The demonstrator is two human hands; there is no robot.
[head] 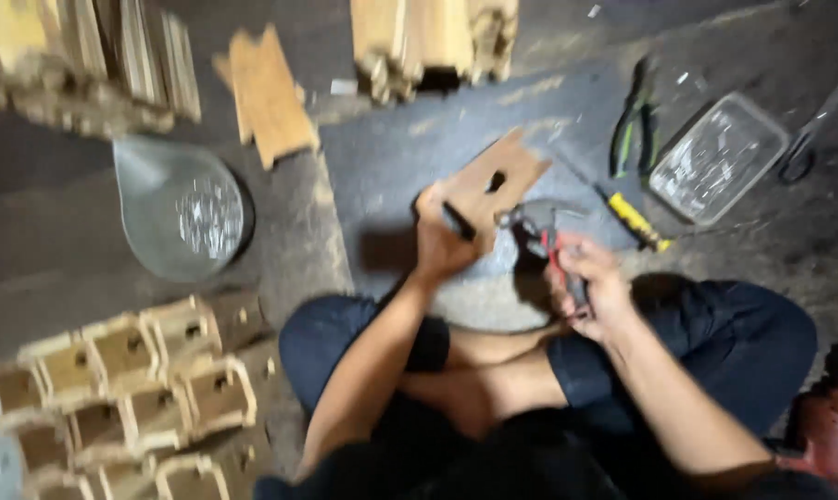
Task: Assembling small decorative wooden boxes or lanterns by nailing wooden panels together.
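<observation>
Your left hand [442, 243] closes around a flat, pale brown wooden piece [493, 185] with notched edges and a small dark hole, held above the grey floor [409, 148]. Your right hand [593, 282] grips red-handled pliers [541, 231] just beside it.

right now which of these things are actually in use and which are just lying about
In use:
- flat wooden piece with a hole, held by the left hand
- pliers with red handles, held by the right hand

Lying about:
- green-handled pliers
- yellow-handled tool
- clear plastic tray
- scissors
- clear bag
- stacked small wooden boxes
- loose wooden board
</observation>
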